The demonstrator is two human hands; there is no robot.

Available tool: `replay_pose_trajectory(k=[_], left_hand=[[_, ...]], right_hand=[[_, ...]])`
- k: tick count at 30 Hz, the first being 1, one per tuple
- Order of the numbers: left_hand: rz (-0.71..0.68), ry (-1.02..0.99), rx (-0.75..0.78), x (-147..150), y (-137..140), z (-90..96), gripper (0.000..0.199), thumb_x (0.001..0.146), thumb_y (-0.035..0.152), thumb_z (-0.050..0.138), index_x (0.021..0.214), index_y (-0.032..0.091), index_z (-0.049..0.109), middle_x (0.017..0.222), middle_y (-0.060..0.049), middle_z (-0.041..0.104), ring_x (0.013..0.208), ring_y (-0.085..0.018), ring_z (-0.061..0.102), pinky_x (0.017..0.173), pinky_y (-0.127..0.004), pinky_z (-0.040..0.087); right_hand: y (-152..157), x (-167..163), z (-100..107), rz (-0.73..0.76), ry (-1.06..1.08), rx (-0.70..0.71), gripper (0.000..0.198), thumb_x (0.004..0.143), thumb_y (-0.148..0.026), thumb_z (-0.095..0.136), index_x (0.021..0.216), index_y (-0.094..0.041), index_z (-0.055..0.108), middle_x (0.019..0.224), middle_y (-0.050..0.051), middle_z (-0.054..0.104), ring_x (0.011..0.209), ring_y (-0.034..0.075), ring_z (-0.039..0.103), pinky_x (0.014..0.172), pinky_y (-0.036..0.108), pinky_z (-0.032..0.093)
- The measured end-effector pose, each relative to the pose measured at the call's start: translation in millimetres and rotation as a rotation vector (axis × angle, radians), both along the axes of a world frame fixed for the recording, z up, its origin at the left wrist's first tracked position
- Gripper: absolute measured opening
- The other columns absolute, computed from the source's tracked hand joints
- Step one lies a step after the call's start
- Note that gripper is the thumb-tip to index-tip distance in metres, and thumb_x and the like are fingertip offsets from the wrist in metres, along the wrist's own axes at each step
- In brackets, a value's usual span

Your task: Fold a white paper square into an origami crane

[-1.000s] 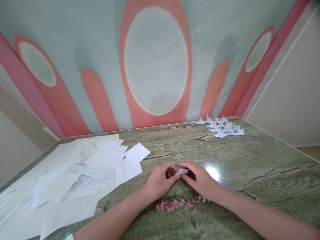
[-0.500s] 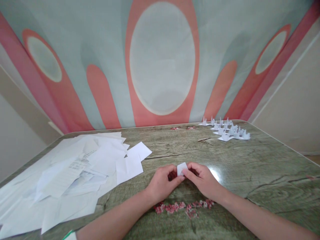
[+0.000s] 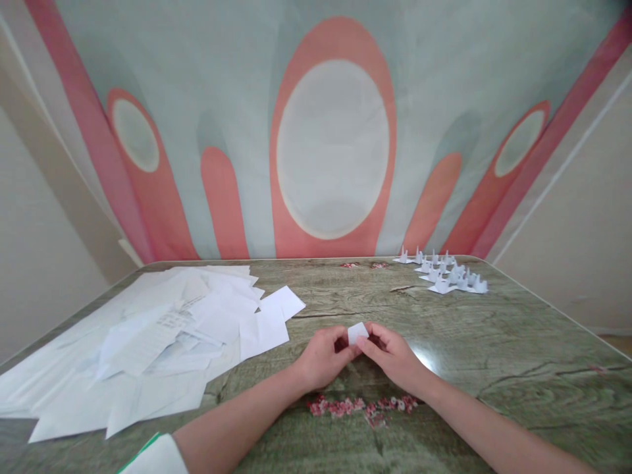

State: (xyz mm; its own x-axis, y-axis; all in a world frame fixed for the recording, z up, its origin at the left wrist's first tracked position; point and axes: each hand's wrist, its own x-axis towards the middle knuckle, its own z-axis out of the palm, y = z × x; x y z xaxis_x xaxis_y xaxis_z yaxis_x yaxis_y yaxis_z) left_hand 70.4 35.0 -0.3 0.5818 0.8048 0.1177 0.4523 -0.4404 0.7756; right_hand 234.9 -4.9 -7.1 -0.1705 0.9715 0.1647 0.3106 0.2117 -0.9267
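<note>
A small folded white paper (image 3: pixel 357 332) is held up between my two hands above the middle of the table. My left hand (image 3: pixel 326 355) grips its left side, with the thumb toward the lower edge. From the other side, my right hand (image 3: pixel 392 352) pinches it, thumb on the near face and fingers behind. Some fingertips of both hands are hidden behind the paper and knuckles. Two loose square white sheets (image 3: pixel 266 332) lie to the left of my left hand, partly overlapping.
A wide, messy pile of white papers (image 3: pixel 162 375), some printed, covers the table's left side. Several folded paper cranes (image 3: pixel 444 270) stand at the back right. The wood-grain table (image 3: pixel 518 336) bears a pink flower print near me. A patterned backdrop (image 3: pixel 336 145) rises behind it.
My view has tilted up slightly, so the table sits lower in the picture. Both hands keep hold of the folded paper, with barely any finger movement.
</note>
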Motion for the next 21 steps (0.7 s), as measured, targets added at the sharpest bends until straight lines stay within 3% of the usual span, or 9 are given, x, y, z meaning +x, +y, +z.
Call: replay_pose_trajectory(k=[4,9,12,16,21], left_hand=[[-0.031,0.05,-0.015,-3.7,-0.2,4.7,0.028,0.078,0.038,0.054,0.066,0.013,0.057,0.059,0.003,0.05,0.057,-0.01,0.044,0.051,-0.019,0.032],[-0.181,0.03,-0.142,-10.1,-10.5,7.9,0.028,0.08,0.037,0.051,0.071,0.013,0.063,0.06,0.002,0.057,0.055,-0.011,0.047,0.051,-0.019,0.034],[-0.17,-0.007,-0.213,-11.6,-16.6,4.5,0.029,0.083,0.035,0.046,0.075,0.013,0.064,0.061,0.001,0.06,0.052,-0.01,0.048,0.051,-0.019,0.034],[-0.114,-0.036,-0.187,-12.0,-18.6,-2.6,0.031,0.083,0.036,0.047,0.071,0.012,0.063,0.058,0.001,0.057,0.051,-0.009,0.045,0.049,-0.019,0.031],[-0.098,-0.035,-0.136,-11.5,-19.2,-6.8,0.033,0.083,0.036,0.049,0.061,0.013,0.058,0.053,0.003,0.05,0.051,-0.008,0.04,0.048,-0.019,0.028]], right_hand=[[-0.1,-2.9,9.8,-0.041,-0.08,0.06,0.023,0.082,-0.035,0.051,0.071,-0.015,0.056,0.067,-0.002,0.052,0.065,0.013,0.048,0.06,0.024,0.038],[0.2,-0.7,20.0,-0.017,-0.131,0.09,0.024,0.08,-0.031,0.054,0.063,-0.015,0.055,0.065,-0.003,0.048,0.062,0.012,0.045,0.058,0.023,0.036],[1.0,-3.2,11.3,0.006,-0.04,0.02,0.022,0.079,-0.034,0.056,0.068,-0.015,0.059,0.065,-0.002,0.052,0.062,0.012,0.047,0.057,0.023,0.037],[-1.1,-9.5,-7.2,0.022,0.191,-0.062,0.021,0.079,-0.036,0.058,0.083,-0.016,0.06,0.071,0.0,0.058,0.065,0.013,0.051,0.061,0.024,0.04],[-6.8,-8.6,-13.2,-0.007,0.159,-0.002,0.022,0.079,-0.036,0.057,0.072,-0.015,0.061,0.07,0.0,0.057,0.065,0.014,0.05,0.062,0.024,0.04]])
